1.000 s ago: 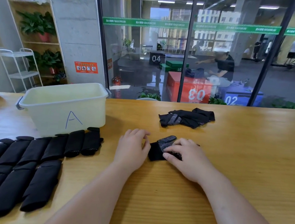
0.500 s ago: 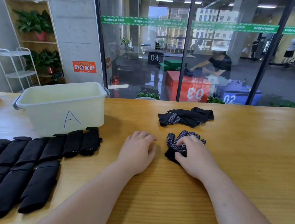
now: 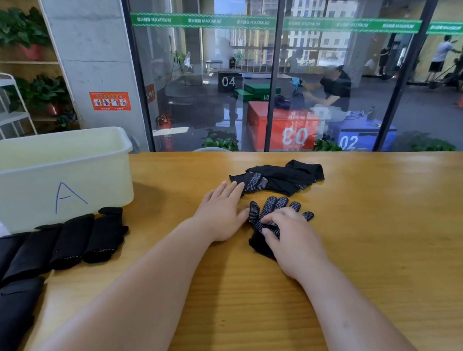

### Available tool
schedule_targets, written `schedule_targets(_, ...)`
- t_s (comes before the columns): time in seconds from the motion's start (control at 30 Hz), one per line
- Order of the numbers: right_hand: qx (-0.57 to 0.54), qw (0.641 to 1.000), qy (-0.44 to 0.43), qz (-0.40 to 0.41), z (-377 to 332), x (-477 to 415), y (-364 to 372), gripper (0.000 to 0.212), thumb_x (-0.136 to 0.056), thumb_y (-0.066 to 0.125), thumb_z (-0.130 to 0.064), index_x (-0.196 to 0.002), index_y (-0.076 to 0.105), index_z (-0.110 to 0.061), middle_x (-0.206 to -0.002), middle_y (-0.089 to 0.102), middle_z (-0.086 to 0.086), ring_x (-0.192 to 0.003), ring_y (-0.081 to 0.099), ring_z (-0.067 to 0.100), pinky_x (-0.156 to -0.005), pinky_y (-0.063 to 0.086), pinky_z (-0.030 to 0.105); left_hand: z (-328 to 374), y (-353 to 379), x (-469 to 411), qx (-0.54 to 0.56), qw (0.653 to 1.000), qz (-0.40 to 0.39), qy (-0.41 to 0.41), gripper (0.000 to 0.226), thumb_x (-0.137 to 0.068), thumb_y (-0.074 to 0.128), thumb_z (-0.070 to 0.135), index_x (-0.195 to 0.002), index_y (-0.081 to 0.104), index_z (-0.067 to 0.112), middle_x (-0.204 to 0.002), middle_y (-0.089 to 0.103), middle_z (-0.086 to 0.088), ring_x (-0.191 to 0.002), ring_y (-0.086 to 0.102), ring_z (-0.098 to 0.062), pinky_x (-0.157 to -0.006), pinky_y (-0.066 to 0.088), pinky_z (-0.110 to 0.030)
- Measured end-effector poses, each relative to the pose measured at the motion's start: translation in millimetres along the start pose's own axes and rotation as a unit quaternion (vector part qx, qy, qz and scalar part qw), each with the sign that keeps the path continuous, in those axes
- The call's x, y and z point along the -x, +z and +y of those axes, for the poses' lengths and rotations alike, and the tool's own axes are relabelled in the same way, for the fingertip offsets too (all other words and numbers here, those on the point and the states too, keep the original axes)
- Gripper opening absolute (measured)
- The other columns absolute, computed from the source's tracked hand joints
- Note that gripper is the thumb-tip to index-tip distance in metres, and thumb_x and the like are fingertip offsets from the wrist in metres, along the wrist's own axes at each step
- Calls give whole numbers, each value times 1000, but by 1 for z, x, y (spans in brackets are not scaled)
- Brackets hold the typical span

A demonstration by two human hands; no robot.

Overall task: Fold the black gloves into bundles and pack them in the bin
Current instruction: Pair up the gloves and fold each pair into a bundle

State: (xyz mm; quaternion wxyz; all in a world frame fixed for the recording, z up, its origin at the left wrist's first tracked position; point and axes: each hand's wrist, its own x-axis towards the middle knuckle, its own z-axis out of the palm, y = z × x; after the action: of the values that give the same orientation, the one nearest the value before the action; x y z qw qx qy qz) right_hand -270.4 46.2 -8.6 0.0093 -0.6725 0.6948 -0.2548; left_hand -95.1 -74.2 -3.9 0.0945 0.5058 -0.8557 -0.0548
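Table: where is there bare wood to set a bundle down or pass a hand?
Free: the right side of the table, right of the glove and the loose pile; also the strip between the bin and the left hand. Crowded: the left front, where bundles lie in rows before the bin.

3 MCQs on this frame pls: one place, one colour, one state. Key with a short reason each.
1. The bin stands:
A) right of both hands
B) left of both hands
C) on a shelf

2. The letter on the bin is:
A) blue
B) red
C) green

3. The glove under the right hand is:
A) rolled into a bundle
B) in the bin
C) flat, fingers spread

Key:
1 B, it sits on the table well left of the left hand.
2 A, a blue "A" is drawn on its front wall.
3 C, its dotted fingers fan out past the right hand.
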Motion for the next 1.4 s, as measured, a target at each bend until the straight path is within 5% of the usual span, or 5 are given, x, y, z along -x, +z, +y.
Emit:
schedule_targets(0.67, -30, 999, -3, -38, 9, 16, -10, 27, -105, 60, -29, -127, 71, -37, -140, 61, -18, -123, 60, 15, -107, 51, 40, -5, -26, 110, -38, 999, -5, -10, 58, -111, 29, 54, -162, 43, 29, -169, 38, 9, -157, 27, -24, -131, 17, -47)
schedule_targets(1.0, -2, 999, 4, -32, -16, 56, -21, 31, -102, 55, -27, -128, 69, -36, -140, 61, -15, -120, 60, 18, -104, 51, 40, -19, -40, 172, -52, 987, 148, 27, 38, -107, 42, 44, -96, 74, 27, -87, 66, 13, -90, 51, -13, -96, 47, -37)
schedule_targets(1.1, -30, 999, -4, -35, -18, 69, -22, 29, -101, 57, -25, -123, 72, -34, -136, 62, -17, -120, 60, 14, -103, 49, 35, -20, -48, 172, 51, 986, 156, -20, 24, -107, 51, 33, -120, 71, 29, -91, 67, 15, -100, 56, -13, -100, 49, -37)
schedule_targets(1.27, -76, 997, -6, -23, -17, 73, -24, 29, -102, 57, -20, -117, 78, -33, -130, 66, -20, -120, 59, 7, -101, 46, 28, -32, -45, 148, 95, 983, 98, -122, 52, -107, 54, 32, -158, 45, 30, -141, 65, 5, -136, 49, -26, -109, 50, -48)
schedule_targets(1.4, -102, 995, 8, -3, -16, 72, -24, 30, -102, 55, -19, -111, 78, -36, -122, 67, -22, -117, 58, 5, -94, 44, 26, -36, -46, 130, 103, 982, 48, -149, 59, -108, 56, 38, -163, 39, 25, -142, 65, 0, -136, 52, -29, -111, 50, -50)
